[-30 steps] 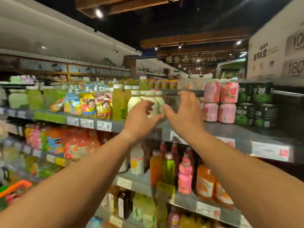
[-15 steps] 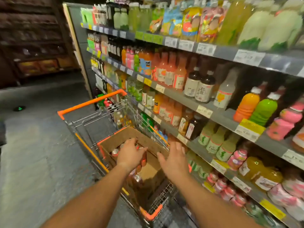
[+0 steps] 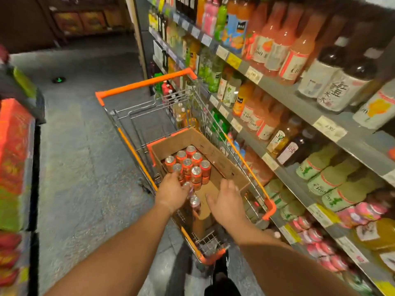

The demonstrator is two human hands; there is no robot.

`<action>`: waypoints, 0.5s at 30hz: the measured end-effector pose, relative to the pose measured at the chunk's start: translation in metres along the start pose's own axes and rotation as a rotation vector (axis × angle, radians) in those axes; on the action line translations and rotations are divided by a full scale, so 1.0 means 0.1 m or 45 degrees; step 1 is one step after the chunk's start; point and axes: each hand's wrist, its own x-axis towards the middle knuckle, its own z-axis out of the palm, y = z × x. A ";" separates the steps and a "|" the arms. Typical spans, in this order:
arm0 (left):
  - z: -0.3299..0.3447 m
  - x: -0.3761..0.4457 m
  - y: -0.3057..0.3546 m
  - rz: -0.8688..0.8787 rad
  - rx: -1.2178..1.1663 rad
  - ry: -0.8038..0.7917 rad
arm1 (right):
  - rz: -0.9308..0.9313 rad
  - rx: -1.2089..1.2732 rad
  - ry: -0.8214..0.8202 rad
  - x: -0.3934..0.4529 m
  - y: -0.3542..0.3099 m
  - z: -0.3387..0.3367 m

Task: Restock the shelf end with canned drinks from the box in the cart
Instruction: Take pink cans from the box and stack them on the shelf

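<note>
While the head view looked down into the aisle, these things were seen:
Cart: a wire cart with orange trim was parked just beside the drink shelves.
Box: an open cardboard box was set inside the cart, against its shelf side.
Cans: red cans with silver tops were packed upright in the far half of the box; one can was seen apart, nearer the hands.
Left hand: the left hand was reached into the box, its fingers laid on the nearest cans; whether a can was gripped could not be told.
Right hand: the right hand was held over the box's bare near part, fingers spread and nothing held.
</note>
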 end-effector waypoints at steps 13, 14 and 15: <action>1.14 1.09 -0.17 -0.743 -0.178 -0.047 | -0.344 -0.149 -0.497 1.69 0.57 1.20; 1.25 1.19 -0.22 -0.815 -0.181 -0.039 | -0.331 -0.147 -0.526 1.78 0.62 1.33; 1.35 1.29 -0.27 -0.893 -0.185 -0.041 | -0.334 -0.132 -0.524 1.86 0.67 1.45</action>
